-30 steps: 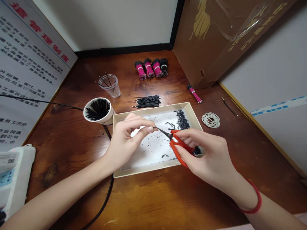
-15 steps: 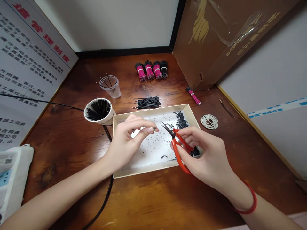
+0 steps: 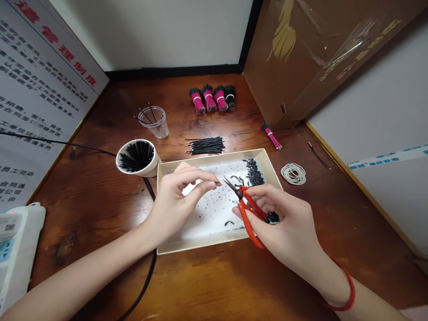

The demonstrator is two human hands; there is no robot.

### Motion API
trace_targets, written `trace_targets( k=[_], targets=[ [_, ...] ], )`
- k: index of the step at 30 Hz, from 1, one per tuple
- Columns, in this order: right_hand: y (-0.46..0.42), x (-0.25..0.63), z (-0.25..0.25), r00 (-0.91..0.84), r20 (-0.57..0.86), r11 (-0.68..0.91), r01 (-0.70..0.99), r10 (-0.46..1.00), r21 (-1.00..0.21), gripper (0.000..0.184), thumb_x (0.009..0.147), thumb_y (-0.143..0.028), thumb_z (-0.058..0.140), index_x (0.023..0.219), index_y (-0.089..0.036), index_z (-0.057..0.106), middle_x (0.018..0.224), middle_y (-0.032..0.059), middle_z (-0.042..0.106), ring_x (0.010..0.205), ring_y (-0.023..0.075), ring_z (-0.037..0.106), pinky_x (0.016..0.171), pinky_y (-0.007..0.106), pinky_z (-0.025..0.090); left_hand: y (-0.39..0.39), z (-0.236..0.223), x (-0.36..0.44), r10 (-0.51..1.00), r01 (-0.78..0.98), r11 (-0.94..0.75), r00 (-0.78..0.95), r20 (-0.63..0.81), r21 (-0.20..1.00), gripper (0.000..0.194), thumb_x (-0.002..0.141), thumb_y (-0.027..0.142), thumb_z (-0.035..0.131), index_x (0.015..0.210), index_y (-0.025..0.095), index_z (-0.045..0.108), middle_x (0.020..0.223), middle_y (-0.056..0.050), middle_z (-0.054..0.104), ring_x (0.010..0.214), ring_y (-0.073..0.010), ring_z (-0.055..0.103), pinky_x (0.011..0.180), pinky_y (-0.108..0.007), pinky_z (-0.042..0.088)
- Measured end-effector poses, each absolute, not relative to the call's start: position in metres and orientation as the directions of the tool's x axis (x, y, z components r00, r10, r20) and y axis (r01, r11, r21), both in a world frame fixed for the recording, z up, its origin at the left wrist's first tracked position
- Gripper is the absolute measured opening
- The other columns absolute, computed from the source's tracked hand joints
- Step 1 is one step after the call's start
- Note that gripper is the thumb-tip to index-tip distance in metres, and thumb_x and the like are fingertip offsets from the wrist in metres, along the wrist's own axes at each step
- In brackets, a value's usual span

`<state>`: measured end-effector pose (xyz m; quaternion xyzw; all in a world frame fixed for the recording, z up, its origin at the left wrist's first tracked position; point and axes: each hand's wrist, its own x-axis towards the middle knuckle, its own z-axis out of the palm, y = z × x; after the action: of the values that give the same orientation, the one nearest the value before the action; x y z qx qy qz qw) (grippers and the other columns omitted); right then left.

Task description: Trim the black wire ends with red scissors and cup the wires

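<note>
My left hand (image 3: 175, 203) pinches a thin black wire (image 3: 218, 183) between thumb and forefinger, above a shallow cardboard tray (image 3: 214, 159). My right hand (image 3: 282, 220) grips small red-handled scissors (image 3: 246, 213), and their dark blades (image 3: 231, 186) stand slightly open just right of the wire, not touching it. White paper (image 3: 214, 209) lines the tray, scattered with tiny clippings. A heap of black wire pieces (image 3: 254, 173) lies at the tray's far right. Another dark heap (image 3: 272, 217) sits partly hidden behind my right fingers.
A paper cup of black wires (image 3: 136, 156) and a plastic cup (image 3: 154, 122) stand left of the tray. Pink-and-black wire bundles (image 3: 210, 99), loose black wires (image 3: 205, 145), rubber bands (image 3: 293, 174) and a brown box (image 3: 294, 58) surround it. A black cable (image 3: 150, 272) crosses the wooden desk (image 3: 100, 232).
The scissor blades have moved off the wire to the right and now stand open. My right hand has shifted slightly down, and the left hand still pinches the wire.
</note>
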<state>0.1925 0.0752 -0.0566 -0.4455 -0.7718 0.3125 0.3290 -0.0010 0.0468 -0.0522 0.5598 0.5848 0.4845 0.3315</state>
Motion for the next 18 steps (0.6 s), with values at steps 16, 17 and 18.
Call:
trace_targets(
  k=[16,17,18],
  targets=[
    [0.0748,0.1903,-0.0545,-0.404,0.279,0.45,0.429,0.871,-0.784,0.015,0.07,-0.011,0.071,0.08,-0.02,0.063,0.061,-0.0041,0.06,0.051,0.0089,0.049,0.046,0.023,0.043,0.0455,-0.0534,-0.0007,0.964,0.365,-0.137,-0.163,0.208,0.921,0.012,0.08,0.015,0.068,0.076,0.023,0.075,0.075,0.0,0.074,0.073,-0.0174,0.056,0.069,-0.032,0.043],
    [0.0745,0.1906,-0.0546,-0.405,0.275,0.447,0.431,0.872,-0.784,0.016,0.071,-0.01,0.07,0.08,-0.02,0.063,0.062,-0.004,0.06,0.051,0.0092,0.049,0.046,0.023,0.043,0.0454,-0.0534,-0.0008,0.964,0.363,-0.137,-0.164,0.208,0.922,0.012,0.08,0.015,0.068,0.076,0.023,0.075,0.074,0.0,0.074,0.073,-0.0175,0.056,0.069,-0.032,0.044],
    [0.0742,0.191,-0.0548,-0.407,0.271,0.446,0.434,0.872,-0.783,0.016,0.071,-0.01,0.07,0.08,-0.02,0.063,0.062,-0.004,0.06,0.052,0.0095,0.049,0.046,0.024,0.044,0.0453,-0.0533,-0.0009,0.964,0.361,-0.134,-0.166,0.206,0.923,0.012,0.08,0.015,0.068,0.076,0.023,0.075,0.074,0.0,0.074,0.073,-0.0177,0.056,0.07,-0.032,0.044]
  ],
)
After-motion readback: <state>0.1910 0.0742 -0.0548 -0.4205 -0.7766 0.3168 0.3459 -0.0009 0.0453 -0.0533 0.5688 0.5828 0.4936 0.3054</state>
